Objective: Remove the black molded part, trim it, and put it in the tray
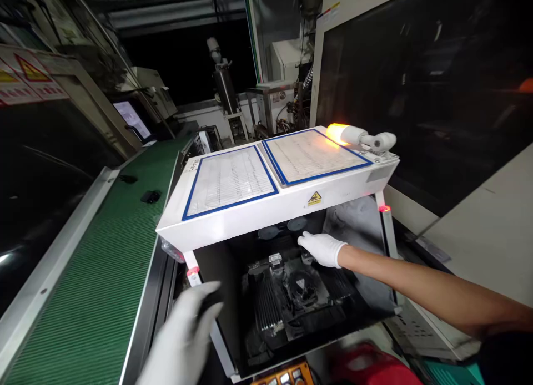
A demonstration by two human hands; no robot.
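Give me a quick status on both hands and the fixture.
Right hand reaching under white housing, fingers on black fixture. Left hand blurred at near edge, holding something dark. Nothing between the right hand and the fixture.

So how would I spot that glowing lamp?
Find the white machine cover bearing two blue-framed sheets. At its far right corner lies a white lamp. It alone glows orange at one end; the sheets beside it are flat and unlit.

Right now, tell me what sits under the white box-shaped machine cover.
Under the white box-shaped machine cover sits a black ribbed fixture, and the gloved right hand reaches in. The cover hides whatever lies further back.
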